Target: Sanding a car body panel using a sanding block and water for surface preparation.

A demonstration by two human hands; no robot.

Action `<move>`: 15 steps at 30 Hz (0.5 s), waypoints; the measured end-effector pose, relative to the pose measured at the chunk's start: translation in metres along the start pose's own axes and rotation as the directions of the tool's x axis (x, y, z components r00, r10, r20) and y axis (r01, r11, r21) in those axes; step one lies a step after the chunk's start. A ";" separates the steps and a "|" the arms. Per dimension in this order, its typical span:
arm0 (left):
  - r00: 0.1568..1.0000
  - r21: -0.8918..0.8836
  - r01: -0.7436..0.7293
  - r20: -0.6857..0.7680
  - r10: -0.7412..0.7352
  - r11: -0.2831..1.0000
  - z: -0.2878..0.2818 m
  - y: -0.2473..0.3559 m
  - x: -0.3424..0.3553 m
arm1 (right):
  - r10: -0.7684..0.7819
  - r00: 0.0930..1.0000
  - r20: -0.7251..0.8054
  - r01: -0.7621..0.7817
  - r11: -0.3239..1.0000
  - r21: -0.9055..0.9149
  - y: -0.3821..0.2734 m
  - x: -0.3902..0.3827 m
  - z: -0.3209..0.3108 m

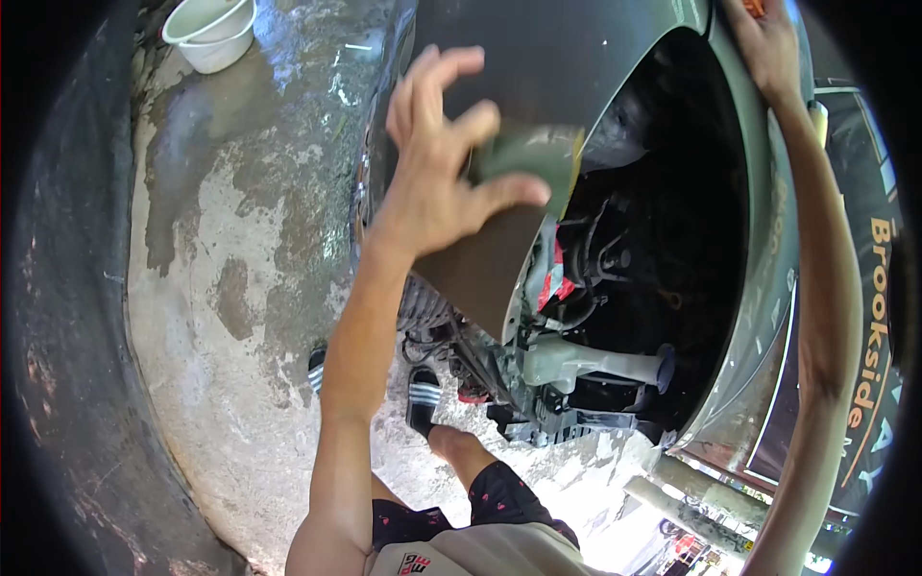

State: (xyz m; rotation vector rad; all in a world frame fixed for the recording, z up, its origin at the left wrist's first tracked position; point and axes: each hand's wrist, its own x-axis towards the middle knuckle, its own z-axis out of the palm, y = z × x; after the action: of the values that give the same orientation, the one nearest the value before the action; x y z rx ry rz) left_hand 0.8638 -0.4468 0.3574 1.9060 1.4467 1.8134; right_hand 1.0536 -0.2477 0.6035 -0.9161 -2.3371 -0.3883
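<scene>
My left hand (432,158) hovers over a dark grey car body panel (480,269), fingers spread and bent, slightly blurred. Beside its thumb lies a glossy olive-green patch (538,154) with a yellowish edge; whether it is a loose sheet or part of the panel, I cannot tell. Nothing shows clearly gripped in this hand. At the upper right, my right hand (768,58) rests along the green-grey curved rim (759,211) of a large dark opening. A bit of orange (755,8) shows by its fingers, which the frame's top edge partly cuts off.
Inside the opening are a whitish plastic reservoir (595,365) with a dark cap, pipes and a red-and-white scrap (553,278). White buckets (216,38) stand on patchy wet concrete (230,288). A dark sheet (67,288) borders the left; a printed banner (864,288) hangs at right.
</scene>
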 end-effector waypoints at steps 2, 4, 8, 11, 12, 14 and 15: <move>0.998 -0.025 0.002 0.058 0.000 1.000 -0.003 0.010 -0.036 | 0.005 1.000 -0.010 -0.005 0.999 -0.040 -0.003 -0.004 -0.003; 0.998 -0.022 -0.007 0.060 0.008 1.000 -0.007 0.009 -0.043 | 0.034 0.999 -0.003 -0.034 0.999 -0.004 -0.007 -0.002 -0.001; 0.994 -0.023 -0.111 -0.019 0.110 0.994 -0.003 -0.014 0.060 | 0.002 1.000 -0.025 -0.004 0.999 -0.049 0.001 0.003 0.008; 0.989 0.016 -0.148 0.009 0.148 0.989 0.000 -0.011 0.068 | 0.054 0.998 0.023 -0.051 0.992 -0.114 0.018 -0.005 0.009; 0.992 -0.008 -0.119 0.048 0.120 0.993 0.008 -0.004 0.046 | 0.072 0.996 0.052 -0.063 0.986 -0.153 0.027 -0.005 0.002; 0.993 -0.009 -0.090 0.078 0.090 0.996 -0.002 0.002 0.031 | 0.016 1.000 -0.010 -0.017 0.998 -0.055 0.010 -0.003 0.000; 0.992 -0.018 -0.095 0.079 0.096 0.995 -0.004 0.005 0.036 | 0.008 1.000 -0.016 -0.009 0.999 -0.034 0.007 -0.002 -0.001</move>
State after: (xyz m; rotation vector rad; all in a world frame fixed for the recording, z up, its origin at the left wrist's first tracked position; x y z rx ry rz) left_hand 0.8558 -0.4262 0.3869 2.0489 1.3355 1.7591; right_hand 1.0605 -0.2440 0.6030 -0.9354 -2.3177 -0.4322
